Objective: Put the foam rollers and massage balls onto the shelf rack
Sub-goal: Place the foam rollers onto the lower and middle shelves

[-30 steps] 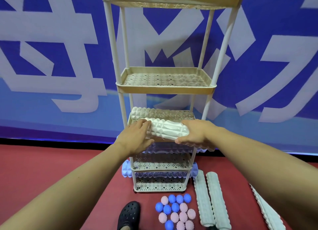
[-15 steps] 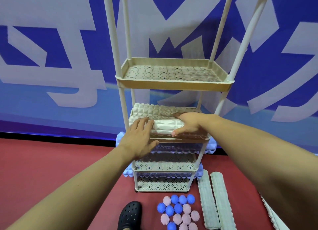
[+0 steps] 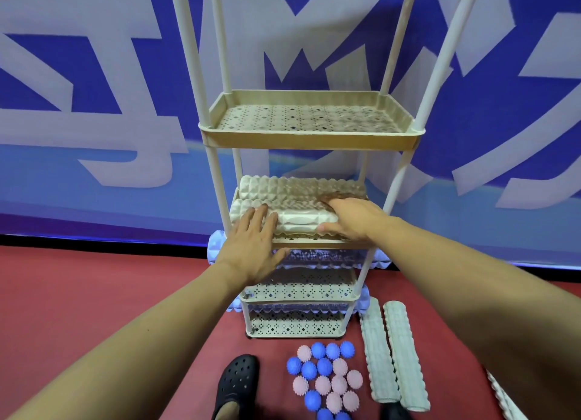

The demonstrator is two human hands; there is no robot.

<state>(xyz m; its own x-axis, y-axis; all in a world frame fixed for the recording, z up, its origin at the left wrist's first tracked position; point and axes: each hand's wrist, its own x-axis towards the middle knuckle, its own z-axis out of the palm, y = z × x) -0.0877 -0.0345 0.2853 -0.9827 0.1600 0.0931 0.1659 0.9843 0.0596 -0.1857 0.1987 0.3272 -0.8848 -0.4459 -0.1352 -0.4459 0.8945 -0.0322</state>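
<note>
Head camera looks down on two bare forearms reaching to a beige shelf rack. Left hand lies flat with fingers straight and slightly spread, its fingertips on the left part of a white foam roller. Right hand covers the roller's right end, fingers stretched over the top and the thumb along its front edge; whether the fingers curl behind it cannot be told. That roller lies lengthwise at the front of the second tier seen from the top, and a second white foam roller lies just behind it on the same tier, touching it: two white rollers there.

One tier above is bare perforated plastic. Below the hands, lavender foam rollers lie on the lower tiers with their ends sticking out past the posts; at least two show, though the tiers hide much of them.

On the red floor right of the rack lie two grey-green foam rollers side by side, and a further white ribbed one is cut by the frame edge. In front of the rack sits a cluster of spiky massage balls, about eighteen: roughly nine blue and nine pink. One black perforated clog stands beside them.
</note>
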